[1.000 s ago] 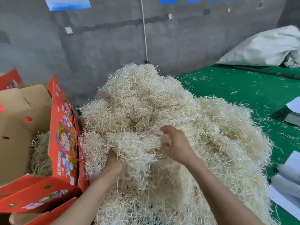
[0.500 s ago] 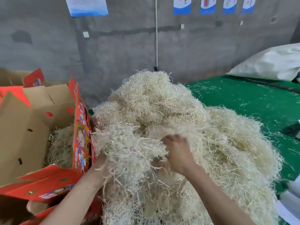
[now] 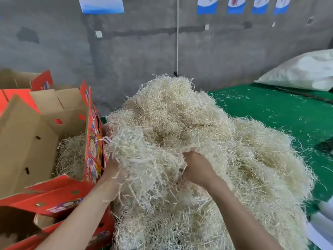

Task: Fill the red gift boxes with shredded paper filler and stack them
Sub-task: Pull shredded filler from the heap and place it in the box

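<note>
Filler clump (image 3: 144,157) gripped between both hands (image 3: 112,173) (image 3: 197,168).

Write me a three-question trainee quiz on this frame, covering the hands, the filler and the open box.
1. True or false: the open box on the left has filler in it.
2. What do the left hand and right hand hold? A) a box flap B) a clump of shredded paper C) a white sack
3. What colour is the table cover to the right of the pile?
Key: 1 true; 2 B; 3 green.
</note>
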